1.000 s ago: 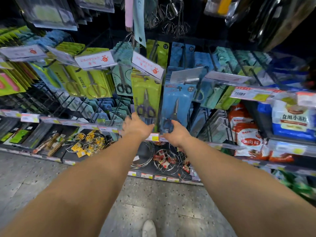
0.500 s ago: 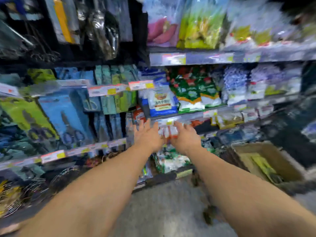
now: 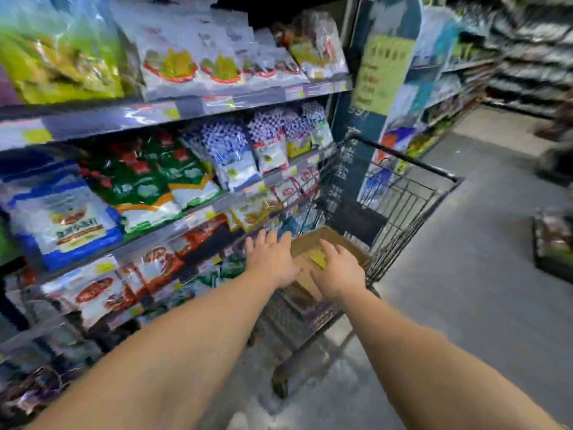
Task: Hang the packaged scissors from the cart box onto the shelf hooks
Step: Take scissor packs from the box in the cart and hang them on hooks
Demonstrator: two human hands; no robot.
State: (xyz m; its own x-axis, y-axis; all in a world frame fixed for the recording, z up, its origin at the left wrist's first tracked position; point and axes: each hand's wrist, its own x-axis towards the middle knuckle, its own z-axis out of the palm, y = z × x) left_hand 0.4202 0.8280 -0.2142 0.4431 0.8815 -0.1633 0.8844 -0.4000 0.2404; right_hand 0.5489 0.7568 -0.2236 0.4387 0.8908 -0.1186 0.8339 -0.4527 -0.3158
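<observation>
A black wire shopping cart point(image 3: 403, 193) stands in the aisle with a brown cardboard box point(image 3: 313, 240) inside it. A yellow-green scissors package point(image 3: 318, 259) lies in the box. My left hand point(image 3: 273, 259) hovers over the box's left side, fingers spread, holding nothing. My right hand point(image 3: 339, 271) reaches over the box just right of the package, fingers apart and empty. The scissors hooks are out of view. The picture is blurred by motion.
Shelves of bagged food point(image 3: 148, 181) run along the left, close to the cart. A blue shelf end panel with a yellow sign point(image 3: 381, 72) rises behind the cart. Grey floor point(image 3: 480, 274) stretches to the right, with a low crate of goods point(image 3: 555, 246) at the right edge.
My view has swung right, from the hanging scissors rack to the food shelves and the cart. Both hands left the hung packages and moved, empty, over the cart box.
</observation>
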